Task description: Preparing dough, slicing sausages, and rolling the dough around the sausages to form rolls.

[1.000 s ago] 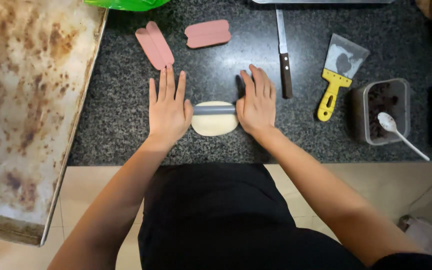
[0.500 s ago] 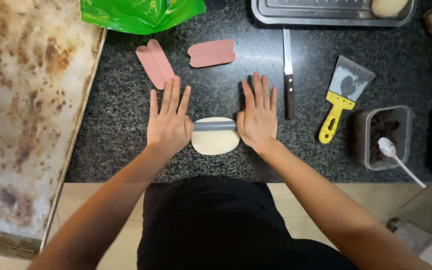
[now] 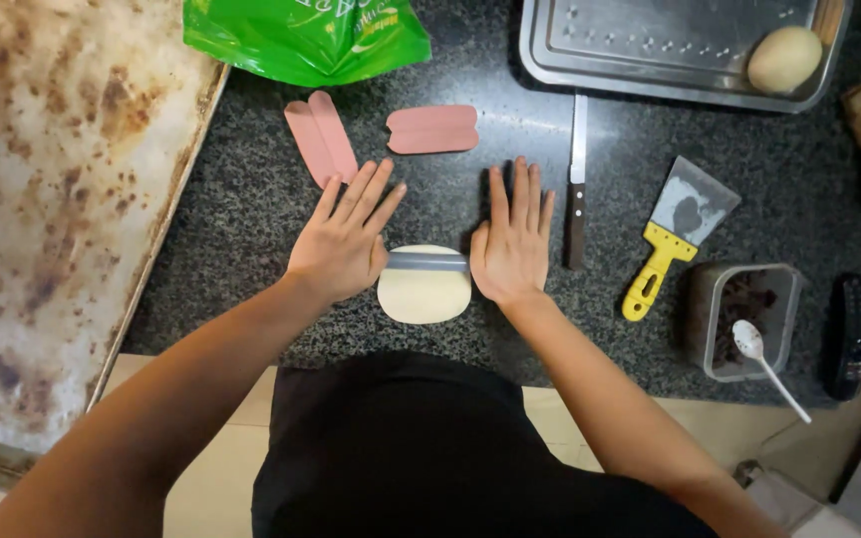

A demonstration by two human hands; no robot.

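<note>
**Dough flattened under a rolling pin, both palms down**

Head view: a pale round dough disc point(image 3: 424, 291) is seen on the dark granite counter point(image 3: 251, 209), near its front edge. A thin grey rolling pin point(image 3: 427, 261) is laid across the disc's top. The left hand point(image 3: 343, 239) and right hand point(image 3: 512, 244) are pressed flat on the pin's ends, fingers spread, nothing pinched. 2 pink split sausages point(image 3: 320, 137) point(image 3: 432, 129) are seen beyond the hands; a knife point(image 3: 576, 189) and a yellow-handled scraper point(image 3: 672, 234) lie to the right.
</note>
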